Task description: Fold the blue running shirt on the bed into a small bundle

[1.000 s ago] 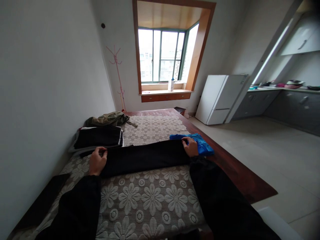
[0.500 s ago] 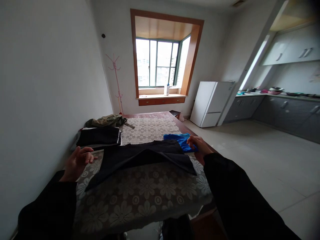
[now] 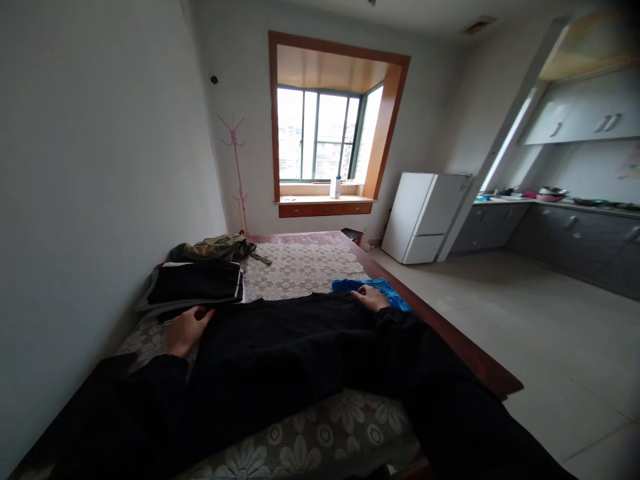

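Note:
A black shirt (image 3: 280,340) lies spread over the patterned tablecloth (image 3: 305,267), its neckline towards the window. At its left shoulder my left hand (image 3: 187,328) pinches the fabric between thumb and fingers. My right hand (image 3: 371,298) is closed on the far right shoulder, just in front of a blue cloth (image 3: 385,288). My dark sleeves cover parts of the shirt, and the two are hard to tell apart in the dim light.
A stack of folded dark clothes (image 3: 193,283) sits at the table's left, with an olive-green garment (image 3: 215,248) behind it. The wooden table edge (image 3: 465,353) runs along the right. Beyond stand a pink coat rack (image 3: 236,167) and a white fridge (image 3: 420,213).
Both hands have come inward from beside the shirt and closed on its shoulders. The shirt's raised, folded near edge now lies lower and closer to me.

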{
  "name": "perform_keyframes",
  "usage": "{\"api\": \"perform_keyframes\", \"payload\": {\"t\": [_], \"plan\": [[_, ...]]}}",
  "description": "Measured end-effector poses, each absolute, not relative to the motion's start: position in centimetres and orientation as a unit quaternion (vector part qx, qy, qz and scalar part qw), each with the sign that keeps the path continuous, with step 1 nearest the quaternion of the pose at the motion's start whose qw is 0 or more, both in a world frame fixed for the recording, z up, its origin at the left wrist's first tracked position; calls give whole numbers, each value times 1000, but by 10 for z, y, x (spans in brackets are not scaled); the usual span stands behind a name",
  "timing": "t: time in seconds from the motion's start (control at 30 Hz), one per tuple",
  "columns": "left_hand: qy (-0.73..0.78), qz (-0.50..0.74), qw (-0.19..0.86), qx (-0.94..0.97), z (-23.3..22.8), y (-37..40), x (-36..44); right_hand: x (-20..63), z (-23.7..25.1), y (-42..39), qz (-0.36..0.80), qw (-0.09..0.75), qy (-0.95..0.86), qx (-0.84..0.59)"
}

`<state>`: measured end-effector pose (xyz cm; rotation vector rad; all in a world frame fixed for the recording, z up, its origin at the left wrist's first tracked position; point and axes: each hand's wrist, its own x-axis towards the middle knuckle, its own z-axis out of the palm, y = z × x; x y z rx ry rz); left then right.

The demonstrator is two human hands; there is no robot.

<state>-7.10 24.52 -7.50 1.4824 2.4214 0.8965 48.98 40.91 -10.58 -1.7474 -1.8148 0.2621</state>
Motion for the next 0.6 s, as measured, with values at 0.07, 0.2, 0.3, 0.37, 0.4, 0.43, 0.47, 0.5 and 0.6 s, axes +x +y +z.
{"api": "perform_keyframes", "payload": {"t": [0.07, 0.2, 0.3, 0.37, 0.4, 0.43, 0.47, 0.5, 0.6], "plan": [[810, 291, 61, 505, -83, 247, -73, 487, -119, 409, 77, 306, -673, -669], [797, 290, 33, 529, -90, 248, -75, 487, -135, 408, 55, 314, -665, -675], [797, 300, 39, 523, -90, 250, -75, 489, -138, 411, 52, 329, -663, -670], [790, 311, 42, 527, -90, 250, -73, 492, -137, 412, 77, 363, -656, -658], [784, 319, 44, 530, -90, 250, -73, 493, -136, 412, 94, 381, -651, -650], [777, 329, 47, 534, -90, 249, -71, 495, -135, 411, 111, 396, -647, -642], [770, 343, 50, 535, -89, 248, -70, 496, -134, 410, 123, 409, -644, -634], [764, 361, 53, 532, -88, 247, -68, 497, -132, 410, 131, 421, -642, -628], [743, 443, 76, 496, -80, 243, -57, 495, -123, 406, 145, 461, -636, -602]]}}
